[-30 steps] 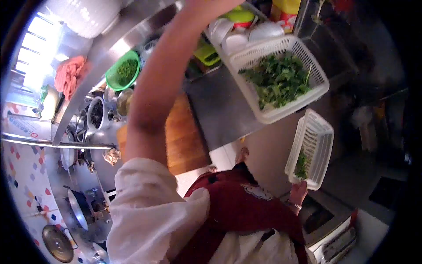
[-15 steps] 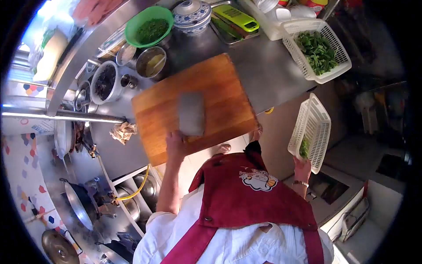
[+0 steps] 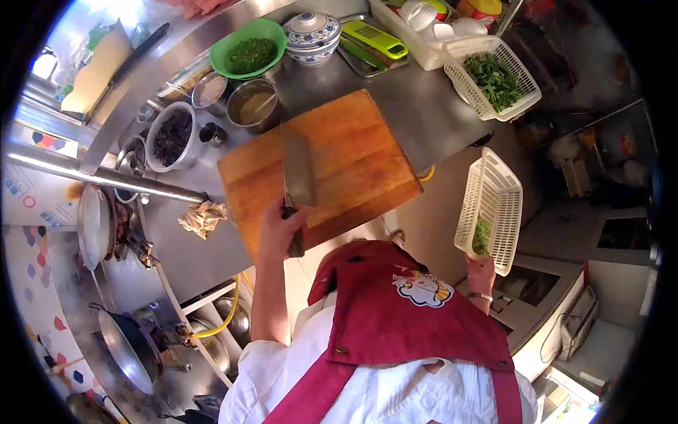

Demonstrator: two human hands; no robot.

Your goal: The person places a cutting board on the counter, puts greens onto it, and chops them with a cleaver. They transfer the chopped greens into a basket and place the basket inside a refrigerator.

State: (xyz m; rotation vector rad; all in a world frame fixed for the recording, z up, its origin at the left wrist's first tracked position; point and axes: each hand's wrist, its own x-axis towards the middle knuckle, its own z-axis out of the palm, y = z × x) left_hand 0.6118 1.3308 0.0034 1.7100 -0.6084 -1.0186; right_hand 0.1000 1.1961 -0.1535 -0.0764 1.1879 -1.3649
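Note:
My left hand (image 3: 280,225) is closed round the dark handle of a cleaver (image 3: 299,169), whose broad blade lies over the wooden cutting board (image 3: 360,145). In my right hand (image 3: 481,274) is the near end of a white slotted basket (image 3: 506,205), held out to the right of the counter and tilted. Some green leaves (image 3: 482,237) lie at its lower end. A second white basket (image 3: 526,100), at the counter's far right end, holds more cut greens (image 3: 494,82).
Beyond the board stand a metal bowl (image 3: 239,120), a green bowl (image 3: 221,55), a lidded patterned pot (image 3: 311,32) and a green grater (image 3: 373,37) on a tray. A white tub (image 3: 193,145) is at left. Woks (image 3: 127,346) sit on the stove at lower left.
My left hand has come down from the far side of the counter to the cleaver and now grips its handle. The basket in my right hand has shifted only slightly.

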